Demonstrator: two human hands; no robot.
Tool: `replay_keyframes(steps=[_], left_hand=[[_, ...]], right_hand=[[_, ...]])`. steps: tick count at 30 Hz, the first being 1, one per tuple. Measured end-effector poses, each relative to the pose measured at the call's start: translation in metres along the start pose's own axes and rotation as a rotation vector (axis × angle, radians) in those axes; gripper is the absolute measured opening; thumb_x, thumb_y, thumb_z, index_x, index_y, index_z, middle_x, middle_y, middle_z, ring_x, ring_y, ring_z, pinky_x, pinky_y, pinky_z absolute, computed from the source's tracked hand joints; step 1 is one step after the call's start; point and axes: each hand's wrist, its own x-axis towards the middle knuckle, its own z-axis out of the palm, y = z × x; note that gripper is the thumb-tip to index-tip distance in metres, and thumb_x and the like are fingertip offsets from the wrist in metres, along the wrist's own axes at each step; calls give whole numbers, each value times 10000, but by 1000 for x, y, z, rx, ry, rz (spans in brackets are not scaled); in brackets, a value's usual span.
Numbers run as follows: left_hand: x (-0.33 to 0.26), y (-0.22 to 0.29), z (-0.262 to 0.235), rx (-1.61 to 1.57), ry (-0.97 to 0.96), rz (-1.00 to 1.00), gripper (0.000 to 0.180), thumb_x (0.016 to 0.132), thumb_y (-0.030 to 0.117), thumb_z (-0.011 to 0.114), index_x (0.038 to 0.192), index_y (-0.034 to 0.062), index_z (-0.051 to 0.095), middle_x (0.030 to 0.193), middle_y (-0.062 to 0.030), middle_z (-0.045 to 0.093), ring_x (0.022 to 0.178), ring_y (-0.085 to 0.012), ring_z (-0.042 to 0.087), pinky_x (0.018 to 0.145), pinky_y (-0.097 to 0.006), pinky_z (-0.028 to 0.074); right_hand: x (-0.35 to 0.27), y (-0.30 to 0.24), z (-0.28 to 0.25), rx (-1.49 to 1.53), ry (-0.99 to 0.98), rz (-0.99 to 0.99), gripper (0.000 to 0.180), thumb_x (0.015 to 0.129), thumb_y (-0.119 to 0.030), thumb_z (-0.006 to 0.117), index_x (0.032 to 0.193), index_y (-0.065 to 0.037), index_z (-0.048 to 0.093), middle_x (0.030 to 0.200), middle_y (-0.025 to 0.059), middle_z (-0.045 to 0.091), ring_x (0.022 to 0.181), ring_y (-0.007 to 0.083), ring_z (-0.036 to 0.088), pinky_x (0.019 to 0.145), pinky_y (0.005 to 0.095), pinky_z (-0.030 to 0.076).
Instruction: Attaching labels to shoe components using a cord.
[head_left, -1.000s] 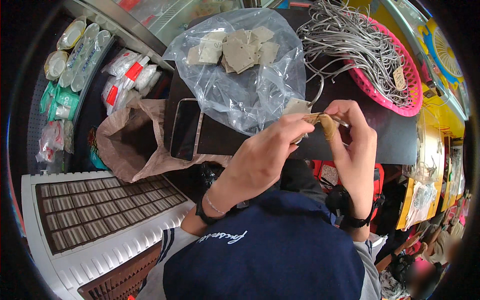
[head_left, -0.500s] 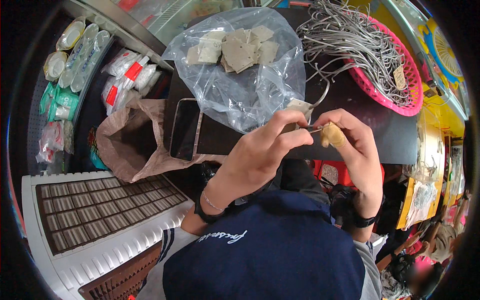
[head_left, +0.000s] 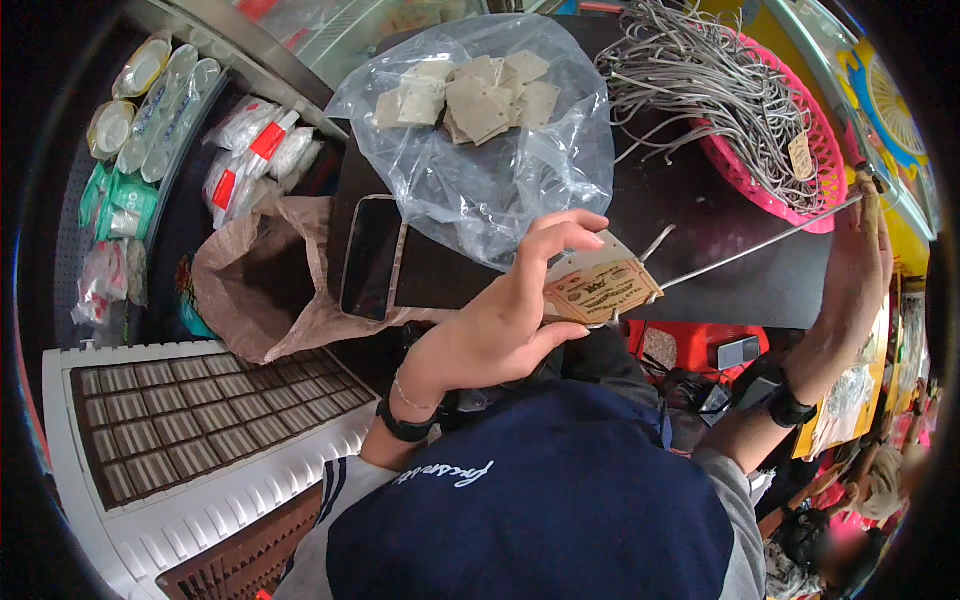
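Observation:
Between the thumb and fingers of my left hand (head_left: 490, 325) is a cardboard tag (head_left: 605, 288), tan with printing on one face. A grey cord (head_left: 765, 243) passes through its edge, and a short loose end sticks up beside it. My right hand (head_left: 866, 235) is closed on the cord's far end, out at the right past the table. The cord runs straight between the two hands. Beyond my left hand, a clear plastic bag (head_left: 470, 205) lies spread on the table with a pile of plain-backed tags (head_left: 480, 105) on it.
At the far right of the dark table (head_left: 740, 290), a pink basket (head_left: 835, 190) holds many grey cords (head_left: 700, 90), some spilling leftward. A phone (head_left: 371, 258) lies at the table's left beside a brown bag (head_left: 312, 300). A white heater-like unit (head_left: 215, 510) stands lower left.
My right hand has swung out to the right, drawing the cord long and straight. My left hand has shifted slightly toward me with the tag, whose printed face now shows.

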Motion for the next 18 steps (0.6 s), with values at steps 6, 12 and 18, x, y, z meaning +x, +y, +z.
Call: replay_keyframes(steps=[6, 12, 18], left_hand=[[-10, -2, -2, -77, -21, -100, 751, 719, -115, 667, 1309, 32, 226, 1312, -194, 360, 1234, -350, 428, 1007, -391, 362], [-3, 3, -2, 58, -44, -108, 775, 732, -110, 678, 1298, 28, 167, 1343, -227, 362, 1274, -299, 401, 1031, -371, 340], [-4, 6, 5, -62, 8, -131, 794, 731, -131, 673, 1304, 39, 150, 1321, -237, 386, 1250, -296, 434, 1020, -373, 359]], right_hand=[[-32, -33, 50, 24, -52, -229, 239, 837, -75, 640, 1060, 4, 604, 1103, 83, 602, 1030, 146, 538, 902, 272, 400], [-81, -62, 81, -35, -679, -290, 175, 680, -42, 713, 834, -28, 631, 1037, 115, 639, 980, 259, 600, 877, 345, 409], [-90, -55, 93, 18, -631, -140, 138, 684, 11, 674, 808, -12, 617, 926, 103, 664, 884, 260, 629, 838, 325, 424]])
